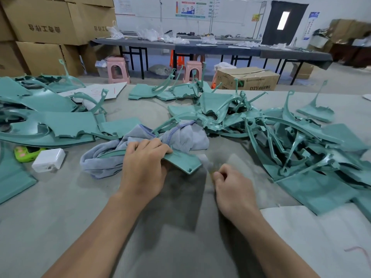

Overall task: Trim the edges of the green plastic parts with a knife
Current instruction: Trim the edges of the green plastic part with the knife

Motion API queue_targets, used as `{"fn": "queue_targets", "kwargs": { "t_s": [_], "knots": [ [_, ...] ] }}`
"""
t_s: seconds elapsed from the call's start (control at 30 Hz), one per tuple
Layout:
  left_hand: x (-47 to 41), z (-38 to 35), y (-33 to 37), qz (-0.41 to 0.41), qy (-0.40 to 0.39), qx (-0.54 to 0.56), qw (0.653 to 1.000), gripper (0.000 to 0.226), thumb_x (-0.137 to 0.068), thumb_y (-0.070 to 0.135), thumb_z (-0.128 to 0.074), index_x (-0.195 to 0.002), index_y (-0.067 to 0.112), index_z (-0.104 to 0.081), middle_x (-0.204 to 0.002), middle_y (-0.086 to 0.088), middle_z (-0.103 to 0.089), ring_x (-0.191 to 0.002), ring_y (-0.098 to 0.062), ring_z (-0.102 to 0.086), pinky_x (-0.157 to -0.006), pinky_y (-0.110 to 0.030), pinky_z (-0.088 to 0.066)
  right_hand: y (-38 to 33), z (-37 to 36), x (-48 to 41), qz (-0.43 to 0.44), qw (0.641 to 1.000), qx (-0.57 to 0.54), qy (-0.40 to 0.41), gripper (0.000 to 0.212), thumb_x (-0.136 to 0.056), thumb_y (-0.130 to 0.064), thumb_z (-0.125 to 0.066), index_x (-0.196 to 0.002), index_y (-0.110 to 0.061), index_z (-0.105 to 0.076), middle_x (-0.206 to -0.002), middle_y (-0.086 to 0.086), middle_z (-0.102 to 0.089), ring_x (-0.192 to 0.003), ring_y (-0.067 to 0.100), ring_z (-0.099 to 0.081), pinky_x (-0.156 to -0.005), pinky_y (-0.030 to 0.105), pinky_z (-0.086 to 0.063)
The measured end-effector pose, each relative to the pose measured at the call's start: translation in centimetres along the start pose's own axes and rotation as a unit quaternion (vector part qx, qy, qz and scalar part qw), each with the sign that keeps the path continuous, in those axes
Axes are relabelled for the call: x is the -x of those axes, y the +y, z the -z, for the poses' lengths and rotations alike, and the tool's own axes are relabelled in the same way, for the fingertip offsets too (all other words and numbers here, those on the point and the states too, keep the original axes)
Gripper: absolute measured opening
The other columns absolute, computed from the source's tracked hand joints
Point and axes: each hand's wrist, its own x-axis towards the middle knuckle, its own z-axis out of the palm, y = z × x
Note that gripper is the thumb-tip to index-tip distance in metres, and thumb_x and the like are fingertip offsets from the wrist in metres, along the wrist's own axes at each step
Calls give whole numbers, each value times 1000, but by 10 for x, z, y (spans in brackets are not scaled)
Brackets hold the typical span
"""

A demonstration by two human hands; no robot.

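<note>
My left hand (143, 165) grips a green plastic part (181, 160) at the middle of the table, its flat end sticking out to the right over a grey cloth (181, 137). My right hand (230, 182) sits just right of that part's tip, fingers curled round a small knife (209, 167) that is motion-blurred, so its blade is hard to make out. A big heap of green parts (291, 141) lies to the right, and a flatter stack of green parts (46, 121) lies to the left.
A white adapter block (48, 159) and a lime-green toy (26, 153) lie at the left. White paper (321, 237) covers the table's near right corner. Beyond the table stand pink stools (117, 70), a cardboard box (249, 79), stacked cartons (46, 33) and a long dark bench (200, 47).
</note>
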Motion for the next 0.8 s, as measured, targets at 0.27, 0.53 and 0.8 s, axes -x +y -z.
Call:
{"fn": "queue_targets", "kwargs": {
  "t_s": [0.27, 0.53, 0.8],
  "knots": [
    [0, -4, -1, -12, 31, 1, 999, 32, -65, 14, -65, -95, 21, -72, -89, 7, -64, -87, -25, -60, -78, -33, -30, 10, 2, -5, 87, 993, -71, -46, 30, -99, -31, -58, -72, -20, -54, -63, -7, -58, -58, 6, -50, -50, 20, -36],
    [1, -4, 0, 0, 25, 12, 1000, 40, -60, 8, -80, -97, 21, -73, -92, 8, -66, -89, -24, -61, -80, -32, -30, 14, 9, -13, 116, 983, -122, -72, 26, -93, -35, -62, -73, -19, -58, -63, -1, -61, -55, 6, -51, -52, 28, -41],
    [2, -5, 1, 11, 26, 13, 1000, 41, -60, 8, -82, -98, 22, -75, -92, 8, -67, -91, -22, -60, -80, -26, -24, 13, 25, -10, 127, 976, -175, -34, 29, -95, -25, -66, -69, -20, -57, -59, 4, -57, -52, 8, -48, -51, 24, -39]
  ]
}}
